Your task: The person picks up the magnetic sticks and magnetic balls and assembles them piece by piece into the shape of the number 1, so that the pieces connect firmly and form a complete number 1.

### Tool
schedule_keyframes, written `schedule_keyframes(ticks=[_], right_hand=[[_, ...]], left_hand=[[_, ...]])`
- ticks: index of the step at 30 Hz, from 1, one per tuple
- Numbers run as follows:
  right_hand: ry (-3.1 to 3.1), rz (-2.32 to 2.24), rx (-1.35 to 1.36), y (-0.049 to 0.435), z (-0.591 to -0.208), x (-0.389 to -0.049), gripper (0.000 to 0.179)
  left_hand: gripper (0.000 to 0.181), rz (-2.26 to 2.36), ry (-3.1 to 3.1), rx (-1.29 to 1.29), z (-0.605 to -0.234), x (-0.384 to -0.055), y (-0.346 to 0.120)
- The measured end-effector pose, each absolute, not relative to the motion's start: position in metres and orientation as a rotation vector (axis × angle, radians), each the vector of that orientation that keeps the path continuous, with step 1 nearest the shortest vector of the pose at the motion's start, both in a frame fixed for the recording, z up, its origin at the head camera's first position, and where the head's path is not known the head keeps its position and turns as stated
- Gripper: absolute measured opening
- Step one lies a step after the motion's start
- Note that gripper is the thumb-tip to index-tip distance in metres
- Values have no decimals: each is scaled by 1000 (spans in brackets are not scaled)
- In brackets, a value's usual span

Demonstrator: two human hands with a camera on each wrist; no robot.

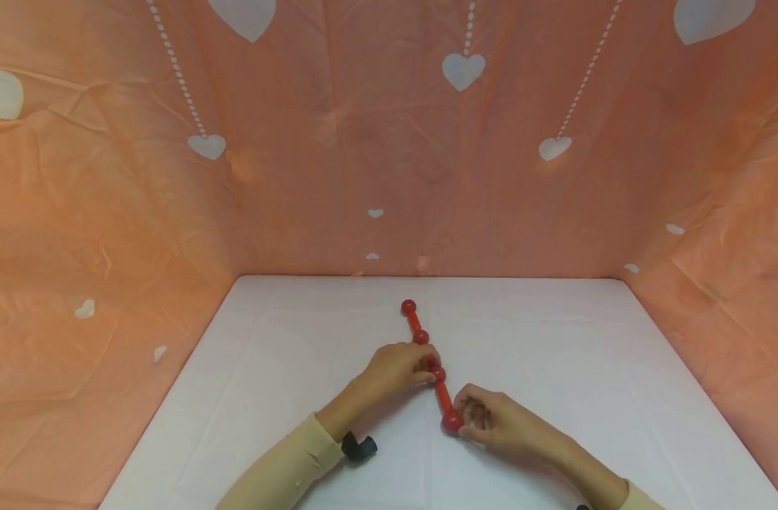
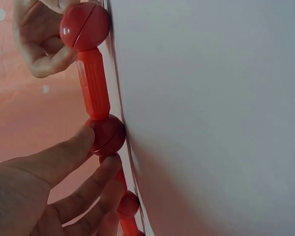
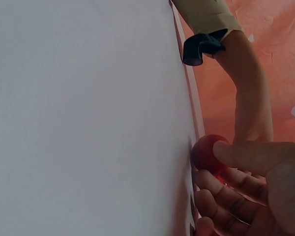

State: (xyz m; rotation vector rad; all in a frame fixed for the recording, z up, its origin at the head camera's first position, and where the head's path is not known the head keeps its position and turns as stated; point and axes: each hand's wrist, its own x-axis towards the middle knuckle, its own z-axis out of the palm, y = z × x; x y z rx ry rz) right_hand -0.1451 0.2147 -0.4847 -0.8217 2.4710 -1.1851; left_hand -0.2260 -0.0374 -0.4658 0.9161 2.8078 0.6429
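A chain of red balls and ribbed red rods (image 1: 443, 398) lies on the white table, running from the far middle toward the near right. My left hand (image 1: 398, 365) grips it about the middle; in the left wrist view the thumb lies on one ball (image 2: 108, 135), and the fingers reach round the joint and rod just behind. At the near end my right hand (image 1: 500, 419) holds the last, larger-looking ball (image 1: 452, 423) between thumb and fingers. The right wrist view shows the thumb on this ball (image 3: 206, 153). Part of the middle rod is hidden behind the left fingers.
The white table (image 1: 555, 340) meets an orange cloth backdrop (image 1: 338, 163) with white hearts at the back and both sides. A dark wrist camera (image 1: 360, 448) sits at the left sleeve's cuff. The chain's far end ball (image 1: 408, 307) lies beyond both hands.
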Motion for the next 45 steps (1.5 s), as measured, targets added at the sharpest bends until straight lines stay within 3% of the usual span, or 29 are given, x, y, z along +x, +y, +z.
schedule_keyframes(ticks=[22,45], right_hand=[[2491,-1158,-853,178,-488,-145,27],[2521,-1145,-808,181,-483,-155,20]], left_hand=[[23,791,2681,941,-471,-234,-61],[23,809,2673,849,-469,-234,-68]])
